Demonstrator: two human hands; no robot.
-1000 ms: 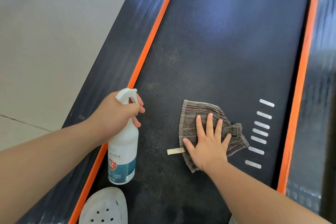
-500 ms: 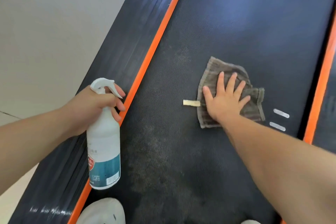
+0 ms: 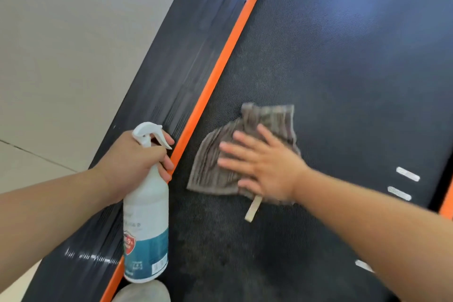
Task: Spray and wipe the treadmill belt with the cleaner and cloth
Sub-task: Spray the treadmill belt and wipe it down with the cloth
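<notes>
A: Hands?
B: The left hand grips the spray bottle at the neck, fingers wrapped round it, the top one at the trigger. The bottle is upright with its nozzle toward the belt. Its lower end overlaps the orange strip in view. Cannot tell whether it rests on anything.
A: Right?
B: The right hand is flat, fingers straight and spread, palm down on the cloth. The hand is motion-blurred.
A: Cloth position?
B: On the treadmill belt, on its left part, just beside the orange strip. It is brown-grey, striped and rumpled, with one corner reaching past the fingertips. A pale tag sticks out from under the heel of the hand, toward the camera.
A: Belt surface?
B: Black and textured. There is a dull mottled patch nearer the camera than the cloth, and a bluish sheen farther up. Short white marks sit near the right edge, well apart from the cloth.
A: Rest of the frame?
B: A dark ribbed side rail runs outside the strip, then pale floor. A pale rounded thing sits at the bottom edge under the bottle. Cannot tell what it is.
</notes>
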